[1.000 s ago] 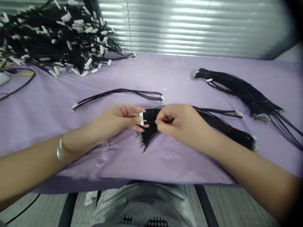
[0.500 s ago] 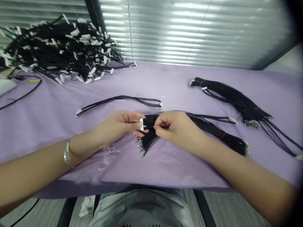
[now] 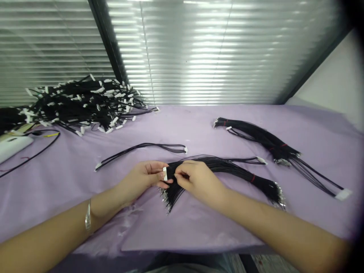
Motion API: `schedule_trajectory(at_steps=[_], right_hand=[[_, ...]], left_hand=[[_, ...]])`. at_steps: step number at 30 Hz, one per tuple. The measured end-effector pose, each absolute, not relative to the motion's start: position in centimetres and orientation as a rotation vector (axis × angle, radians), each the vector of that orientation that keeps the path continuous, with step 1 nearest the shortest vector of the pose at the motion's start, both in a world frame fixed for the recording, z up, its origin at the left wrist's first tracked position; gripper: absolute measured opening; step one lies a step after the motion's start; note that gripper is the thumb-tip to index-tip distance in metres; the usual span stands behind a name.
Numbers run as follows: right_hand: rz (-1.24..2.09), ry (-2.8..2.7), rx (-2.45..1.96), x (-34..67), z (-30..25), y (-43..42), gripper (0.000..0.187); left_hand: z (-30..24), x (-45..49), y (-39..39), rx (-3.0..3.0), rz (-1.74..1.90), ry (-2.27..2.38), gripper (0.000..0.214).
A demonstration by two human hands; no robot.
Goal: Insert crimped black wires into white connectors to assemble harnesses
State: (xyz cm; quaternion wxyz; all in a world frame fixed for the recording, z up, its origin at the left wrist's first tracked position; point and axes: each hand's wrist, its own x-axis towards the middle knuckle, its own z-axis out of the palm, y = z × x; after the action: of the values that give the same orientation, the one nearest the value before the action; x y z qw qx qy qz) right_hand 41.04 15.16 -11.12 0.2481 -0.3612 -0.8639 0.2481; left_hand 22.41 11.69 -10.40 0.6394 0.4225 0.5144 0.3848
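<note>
A small white connector [image 3: 165, 173] is pinched between the thumb and fingers of my left hand [image 3: 148, 175]. My right hand [image 3: 196, 178] is closed just to its right, thumb and forefinger pinching a thin black wire close to the connector; the wire's tip is too small to make out. Beneath both hands lies a bundle of black wires [image 3: 233, 167] with silver metal terminals at its ends and a red tie near the right end. One wire set with a white connector [image 3: 261, 160] rests along the bundle's upper side.
Behind my hands a looped wire harness [image 3: 142, 145] lies on the purple table cover [image 3: 71, 151]. A second tied wire bundle [image 3: 256, 134] is at the right. A large heap of harnesses [image 3: 85, 102] stands back left, near a white device [image 3: 15, 147]. Blinds [image 3: 182, 53] hang behind.
My view has tilted up, so the table and hands appear lower. Both hands keep their pinch, and the right fingertips sit slightly nearer the connector.
</note>
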Motion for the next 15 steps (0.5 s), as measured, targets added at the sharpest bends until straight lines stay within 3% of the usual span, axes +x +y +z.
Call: schedule_trajectory(at_steps=[10,13,15], right_hand=[[0.355,-2.498,-0.816,41.9,-9.7,15.2,0.019],[0.109,-2.485,-0.816,43.5,-6.4,15.7,0.053],[0.181,-2.624,-0.814,44.2,-4.2,16.7,0.067]], left_hand=[[-9.0,21.9,12.5,1.021,0.827,1.254,0.026],[-6.5,21.7,12.7,1.174,0.848,1.257,0.029],[-4.2,21.9,12.1,1.321,0.815,1.257,0.028]])
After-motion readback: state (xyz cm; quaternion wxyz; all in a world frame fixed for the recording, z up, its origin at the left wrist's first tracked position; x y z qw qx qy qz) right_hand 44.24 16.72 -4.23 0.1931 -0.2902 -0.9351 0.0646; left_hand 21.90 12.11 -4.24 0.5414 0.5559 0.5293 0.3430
